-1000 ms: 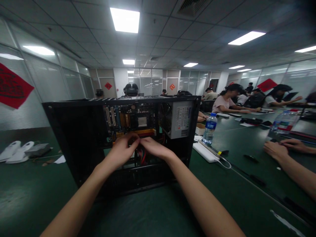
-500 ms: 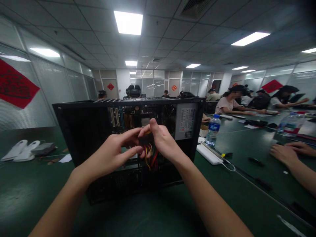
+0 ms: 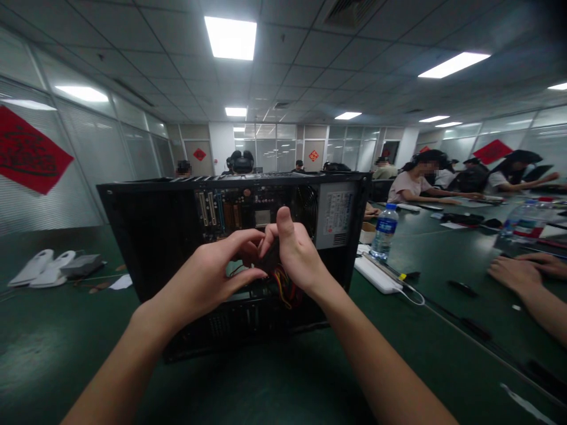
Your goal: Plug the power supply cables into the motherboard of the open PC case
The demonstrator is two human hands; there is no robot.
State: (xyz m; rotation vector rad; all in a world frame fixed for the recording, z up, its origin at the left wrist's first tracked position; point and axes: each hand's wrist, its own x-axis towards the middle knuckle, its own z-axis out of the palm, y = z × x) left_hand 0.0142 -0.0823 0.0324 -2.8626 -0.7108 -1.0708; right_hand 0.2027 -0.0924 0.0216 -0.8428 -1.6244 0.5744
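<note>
Between our hands, just in front of the open computer case (image 3: 146, 236), sits a dark connector (image 3: 269, 260). Our right hand (image 3: 296, 257) is closed round it, thumb up, while our left hand (image 3: 208, 280) reaches its end with thumb and forefinger; we cannot tell whether they clamp it. Red and yellow wires (image 3: 286, 290) hang below the grip, and to its right are the power supply (image 3: 339, 212) and then a water bottle (image 3: 384, 231).

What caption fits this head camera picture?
Left hand and right hand hold a black connector before an open computer case.
</note>
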